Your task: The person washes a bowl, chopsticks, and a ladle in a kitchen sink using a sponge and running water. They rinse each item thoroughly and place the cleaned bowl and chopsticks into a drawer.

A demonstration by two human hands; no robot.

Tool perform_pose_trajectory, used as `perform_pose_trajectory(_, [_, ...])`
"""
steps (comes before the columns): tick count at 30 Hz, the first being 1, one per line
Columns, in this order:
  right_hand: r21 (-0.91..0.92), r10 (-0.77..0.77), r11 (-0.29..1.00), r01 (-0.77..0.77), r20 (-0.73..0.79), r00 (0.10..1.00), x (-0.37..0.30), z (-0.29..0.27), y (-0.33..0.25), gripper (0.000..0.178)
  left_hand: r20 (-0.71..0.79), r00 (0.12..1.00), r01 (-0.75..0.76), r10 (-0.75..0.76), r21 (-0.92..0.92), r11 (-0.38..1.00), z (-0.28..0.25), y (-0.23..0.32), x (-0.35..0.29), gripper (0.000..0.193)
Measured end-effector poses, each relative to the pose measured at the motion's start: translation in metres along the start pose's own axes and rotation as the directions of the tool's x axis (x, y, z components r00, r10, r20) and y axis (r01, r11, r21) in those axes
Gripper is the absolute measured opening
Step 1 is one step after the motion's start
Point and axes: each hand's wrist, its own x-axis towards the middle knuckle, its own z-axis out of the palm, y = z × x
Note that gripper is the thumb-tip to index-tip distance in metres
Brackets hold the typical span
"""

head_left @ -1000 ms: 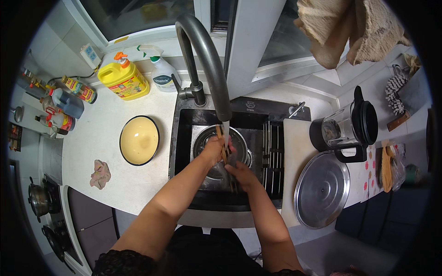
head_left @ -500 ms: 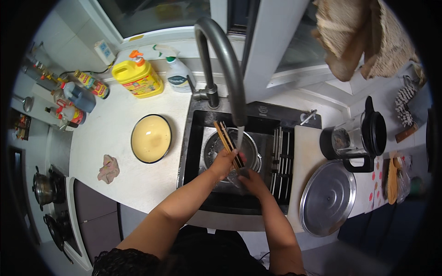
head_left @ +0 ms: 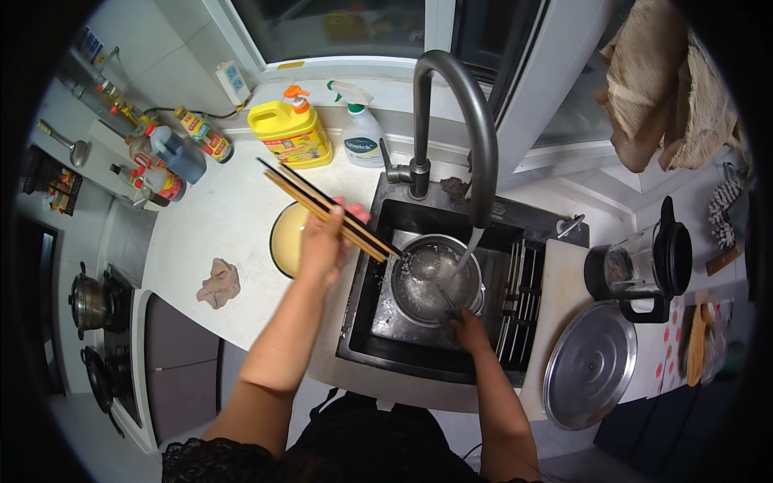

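Near the left front edge of the counter point(head_left: 241, 193), a crumpled cloth point(head_left: 219, 283) is lying flat. Toward the sink side, a yellow bowl point(head_left: 283, 243) is resting upright, partly covered by the left hand point(head_left: 322, 245). The fingers of this hand are closing around a bundle of chopsticks point(head_left: 364, 243) near mid-length. The bundle is lying above the bowl and the sink's left edge, its long axis running diagonally from back left to front right; its right-hand ends are pointing toward the pot point(head_left: 411, 304) inside the sink point(head_left: 419, 354). The left hand is thus the nearer one to the bundle. Water is running from the faucet point(head_left: 483, 161) into the pot. At the pot's front rim, the right hand point(head_left: 467, 330) is gripping a thin-handled utensil point(head_left: 448, 298), its fingers together on the handle and partly hidden. Farther right, a rack point(head_left: 519, 298) is spanning the sink's right edge.
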Motion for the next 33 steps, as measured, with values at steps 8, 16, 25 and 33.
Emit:
perform_pose_trajectory(8, [0.026, -0.061, 0.998, 0.062, -0.047, 0.997, 0.009, 0.022, 0.014, 0.037, -0.187, 0.874, 0.446, -0.447, -0.050, 0.893, -0.113, 0.007, 0.053, 0.014])
perform_pose_trajectory(16, [0.151, -0.072, 0.985, 0.079, -0.056, 0.996, 0.011, 0.025, 0.011, 0.039, -0.099, 0.848, 0.504, -0.521, -0.159, 0.849, -0.133, -0.003, 0.056, 0.019])
perform_pose_trajectory(25, [-0.303, -0.040, 0.952, -0.035, -0.238, 0.970, 0.034, 0.027, -0.009, 0.023, -0.047, 0.864, -0.201, 0.501, 0.880, 0.429, -0.120, -0.006, -0.043, 0.050])
perform_pose_trajectory(33, [-0.554, 0.035, 0.833, 0.008, 0.068, 0.997, 0.122, 0.108, 0.058, 0.029, 0.343, 0.938, -0.287, 0.043, 0.705, 0.649, -0.062, -0.101, -0.121, 0.031])
